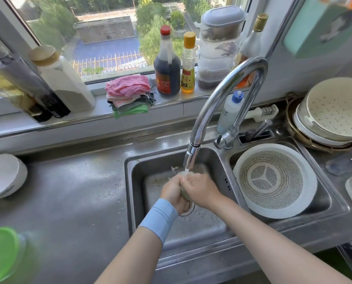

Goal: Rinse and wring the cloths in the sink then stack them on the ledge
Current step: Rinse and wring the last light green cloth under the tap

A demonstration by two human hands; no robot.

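Both hands meet low in the left basin of the sink (131, 181), right under the faucet (228, 95) spout, whose stream lands on them. The left hand (172, 192), with a blue wristband (160, 219), and the right hand (199, 190) each have their grip clamped on one bunched grey-green cloth (183, 194), pressed between them just above the drain (188, 209). The basin walls stand well apart from the hands to the left and toward the person; the spout hangs close overhead.

The right basin is filled by a white colander (273, 181). The stack of cloths (130, 95), pink on top and green at the bottom, sits on the ledge (89, 117), its lower edge overhanging the front lip. Just right of it stand a dark sauce bottle (166, 72) and an oil bottle (188, 66); open ledge lies to its left before a white jar (64, 80). A white bowl (3, 177) and a green lid (1, 253) sit at the left edge of the worktop (68, 191).
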